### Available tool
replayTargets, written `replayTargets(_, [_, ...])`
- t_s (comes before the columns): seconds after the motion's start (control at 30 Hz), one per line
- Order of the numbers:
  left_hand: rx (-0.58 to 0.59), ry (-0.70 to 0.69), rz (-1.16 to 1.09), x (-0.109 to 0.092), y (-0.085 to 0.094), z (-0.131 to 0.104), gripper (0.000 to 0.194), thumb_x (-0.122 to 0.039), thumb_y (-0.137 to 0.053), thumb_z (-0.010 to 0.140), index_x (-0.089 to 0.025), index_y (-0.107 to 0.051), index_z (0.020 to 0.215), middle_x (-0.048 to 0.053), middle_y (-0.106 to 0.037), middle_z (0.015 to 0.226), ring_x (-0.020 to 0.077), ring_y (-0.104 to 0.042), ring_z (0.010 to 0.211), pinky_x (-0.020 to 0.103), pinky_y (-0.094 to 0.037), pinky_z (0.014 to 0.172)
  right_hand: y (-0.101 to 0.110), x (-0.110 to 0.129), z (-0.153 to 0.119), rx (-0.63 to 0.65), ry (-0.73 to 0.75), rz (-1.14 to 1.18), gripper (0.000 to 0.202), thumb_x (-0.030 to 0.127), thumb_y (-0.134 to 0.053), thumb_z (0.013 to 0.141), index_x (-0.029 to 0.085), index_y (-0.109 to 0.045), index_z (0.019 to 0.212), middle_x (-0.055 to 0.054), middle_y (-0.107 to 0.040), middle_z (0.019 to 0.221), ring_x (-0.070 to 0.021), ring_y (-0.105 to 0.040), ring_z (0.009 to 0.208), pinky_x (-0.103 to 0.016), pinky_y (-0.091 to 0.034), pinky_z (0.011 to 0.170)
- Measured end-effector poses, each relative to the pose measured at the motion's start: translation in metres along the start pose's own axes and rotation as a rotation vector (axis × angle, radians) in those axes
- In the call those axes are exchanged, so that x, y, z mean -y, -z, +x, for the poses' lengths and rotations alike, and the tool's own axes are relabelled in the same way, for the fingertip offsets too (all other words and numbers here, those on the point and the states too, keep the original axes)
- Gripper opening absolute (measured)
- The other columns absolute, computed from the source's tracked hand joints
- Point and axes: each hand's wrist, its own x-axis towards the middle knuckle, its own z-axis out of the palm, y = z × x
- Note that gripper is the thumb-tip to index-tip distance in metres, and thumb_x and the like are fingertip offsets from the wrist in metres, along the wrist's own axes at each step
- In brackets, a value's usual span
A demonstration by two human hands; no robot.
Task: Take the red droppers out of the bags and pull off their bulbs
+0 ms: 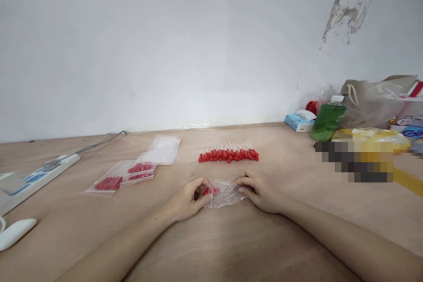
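A small clear plastic bag [226, 200] lies stretched between my two hands, low over the table. My left hand [190, 197] pinches its left end, where several red tips of white sticks [214, 191] show at the fingers. Whether those fingers also grip the sticks is hard to make out. At the bag's right end, my right hand [261, 191] has thumb and fingertips closed on the plastic. Just beyond the bag, a row of red-tipped sticks [228, 155] lies with the red ends toward me.
To the left are flat bags of red-tipped sticks [109, 182] and a stack of clear bags [162, 150]. Farther left lies a white power strip [56, 168] with a grey cable. A green bottle [328, 120], a tissue pack [299, 122] and plastic bags crowd the right, before the wall.
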Motion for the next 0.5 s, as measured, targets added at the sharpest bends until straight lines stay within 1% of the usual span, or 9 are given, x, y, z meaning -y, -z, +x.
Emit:
replayTargets(0.07, [0.019,0.005,0.012,-0.003,-0.001,-0.003,0.012,-0.027,-0.055,0.075,-0.018,-0.056,0.083,-0.001,-0.052,0.069,0.0104,-0.046,0.059,0.021,-0.039,0.054,0.0,0.002,0.0,-0.017,0.004,-0.014,0.021,0.017,-0.045,0.082,0.019,-0.06,0.097,-0.005,-0.054,0.09,-0.0152,-0.051,0.083,-0.028,-0.041,0.075])
replayTargets(0.17, [0.039,0.034,-0.05,-0.003,-0.001,-0.004,0.014,-0.028,-0.055,0.075,-0.018,-0.055,0.085,0.0,-0.055,0.072,0.0107,-0.049,0.061,0.021,-0.041,0.056,0.0,0.003,0.0,-0.021,0.009,-0.027,0.023,0.017,-0.045,0.082,0.019,-0.06,0.099,-0.006,-0.055,0.09,-0.0151,-0.052,0.083,-0.028,-0.042,0.075])
replayTargets(0.23, [0.03,0.074,-0.185,0.001,0.002,-0.003,0.016,-0.029,-0.055,0.076,-0.018,-0.054,0.087,0.002,-0.059,0.079,0.0116,-0.053,0.067,0.023,-0.044,0.062,0.001,0.003,-0.001,-0.017,0.009,-0.027,0.024,0.018,-0.045,0.082,0.02,-0.06,0.101,-0.006,-0.055,0.092,-0.0154,-0.052,0.084,-0.029,-0.042,0.076])
replayTargets(0.3, [0.03,0.122,-0.365,0.009,0.011,0.0,0.018,-0.03,-0.056,0.076,-0.017,-0.053,0.088,0.004,-0.062,0.086,0.0134,-0.057,0.076,0.026,-0.046,0.069,0.001,0.002,-0.001,-0.023,0.003,-0.028,0.024,0.019,-0.046,0.082,0.02,-0.059,0.102,-0.006,-0.055,0.095,-0.0157,-0.052,0.085,-0.029,-0.042,0.076])
replayTargets(0.33, [0.043,0.152,-0.443,0.013,0.019,0.002,0.019,-0.03,-0.058,0.075,-0.018,-0.052,0.088,0.005,-0.063,0.089,0.0145,-0.059,0.079,0.027,-0.047,0.071,0.001,0.002,-0.001,-0.024,-0.001,-0.03,0.024,0.019,-0.046,0.082,0.02,-0.059,0.102,-0.006,-0.055,0.095,-0.0157,-0.052,0.085,-0.029,-0.042,0.076])
replayTargets(0.4, [0.089,0.223,-0.534,0.02,0.04,0.004,0.021,-0.03,-0.062,0.071,-0.018,-0.054,0.085,0.006,-0.065,0.089,0.0166,-0.061,0.082,0.03,-0.047,0.073,0.0,0.001,-0.002,-0.026,-0.006,-0.035,0.023,0.019,-0.047,0.081,0.02,-0.059,0.101,-0.006,-0.055,0.095,-0.0156,-0.052,0.085,-0.029,-0.043,0.075])
replayTargets(0.43, [0.109,0.265,-0.532,0.022,0.053,0.005,0.022,-0.031,-0.064,0.069,-0.018,-0.055,0.084,0.006,-0.066,0.088,0.0176,-0.061,0.082,0.03,-0.048,0.074,0.0,0.001,-0.002,-0.026,-0.006,-0.036,0.023,0.019,-0.047,0.081,0.019,-0.059,0.101,-0.006,-0.055,0.095,-0.0154,-0.052,0.084,-0.029,-0.043,0.075])
replayTargets(0.5, [0.077,0.343,-0.475,0.022,0.081,0.005,0.024,-0.032,-0.066,0.066,-0.018,-0.059,0.083,0.006,-0.067,0.086,0.0182,-0.062,0.082,0.031,-0.048,0.075,-0.001,0.0,-0.002,-0.027,-0.006,-0.036,0.024,0.02,-0.047,0.081,0.02,-0.058,0.102,-0.006,-0.054,0.095,-0.0154,-0.052,0.084,-0.029,-0.043,0.075])
